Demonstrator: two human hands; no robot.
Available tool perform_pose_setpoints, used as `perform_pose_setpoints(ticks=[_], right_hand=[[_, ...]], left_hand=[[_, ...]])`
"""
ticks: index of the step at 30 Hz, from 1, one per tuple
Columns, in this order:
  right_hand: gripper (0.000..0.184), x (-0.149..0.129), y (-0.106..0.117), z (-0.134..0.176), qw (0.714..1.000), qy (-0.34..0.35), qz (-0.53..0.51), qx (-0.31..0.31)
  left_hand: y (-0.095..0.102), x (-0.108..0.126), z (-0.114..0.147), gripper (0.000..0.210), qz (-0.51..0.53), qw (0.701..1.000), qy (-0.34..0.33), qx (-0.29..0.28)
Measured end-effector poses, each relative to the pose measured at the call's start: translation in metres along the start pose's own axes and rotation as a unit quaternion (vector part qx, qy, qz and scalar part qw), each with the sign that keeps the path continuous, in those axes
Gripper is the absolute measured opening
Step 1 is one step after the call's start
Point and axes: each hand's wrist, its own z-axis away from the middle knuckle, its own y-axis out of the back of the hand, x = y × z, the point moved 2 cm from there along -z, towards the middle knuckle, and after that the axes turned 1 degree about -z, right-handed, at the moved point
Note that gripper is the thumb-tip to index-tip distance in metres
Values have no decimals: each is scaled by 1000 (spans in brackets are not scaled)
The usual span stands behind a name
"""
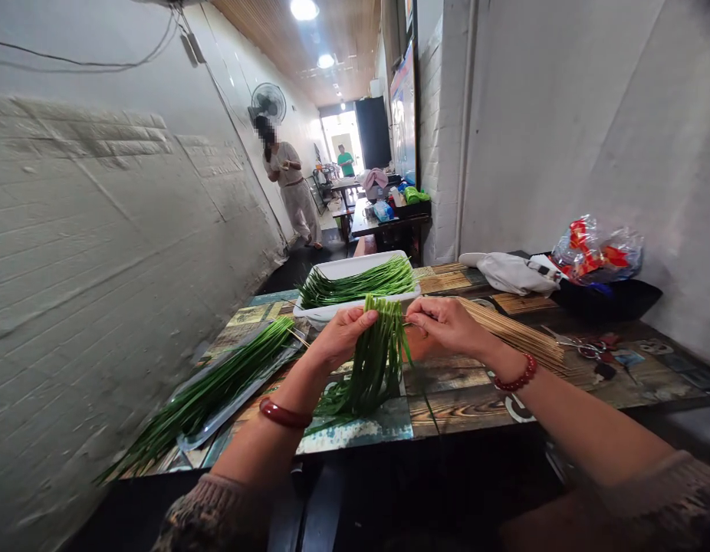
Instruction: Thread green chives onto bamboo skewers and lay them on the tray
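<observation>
Long flat green chives (pixel 378 360) hung centrally, gripped by the left hand (pixel 344 336) and seemingly partly threaded on a thin stick (pixel 406 315) pinched in the right hand (pixel 440 320), an apparently finished bunch (pixel 231 383) at nine o'clock, loose stalks (pixel 360 282) remaining in a white plastic tub (pixel 313 313) at twelve.

Left arm (pixel 268 448) and right arm (pixel 585 429) reach far from the near side, converging. The left grip (pixel 344 334) pinches, thumb pointing right; the right grip (pixel 444 322) pinches, fingers curled.
</observation>
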Motion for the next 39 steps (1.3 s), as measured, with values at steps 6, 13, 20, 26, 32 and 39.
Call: perform_pose_setpoints(ticks=[6, 13, 20, 26, 32, 39], right_hand=[[19, -12, 8, 2, 998, 25, 61, -17], [22, -21, 11, -1, 980, 48, 195, -9], [19, -35, 16, -10, 965, 78, 250, 22], [17, -37, 7, -26, 991, -4, 132, 35], [10, -39, -7, -44, 995, -29, 85, 31], [7, -47, -13, -46, 998, -19, 65, 17]], left_hand=[[-8, 8, 0, 40, -2, 999, -14, -33], [-16, 12, -1, 41, -38, 999, -1, 2], [-16, 22, -3, 40, -18, 999, -29, -13], [-12, 19, -3, 36, -13, 998, -58, 33], [-4, 16, 3, 35, -21, 996, -65, 52], [7, 15, 7, 33, -14, 997, -60, 48]])
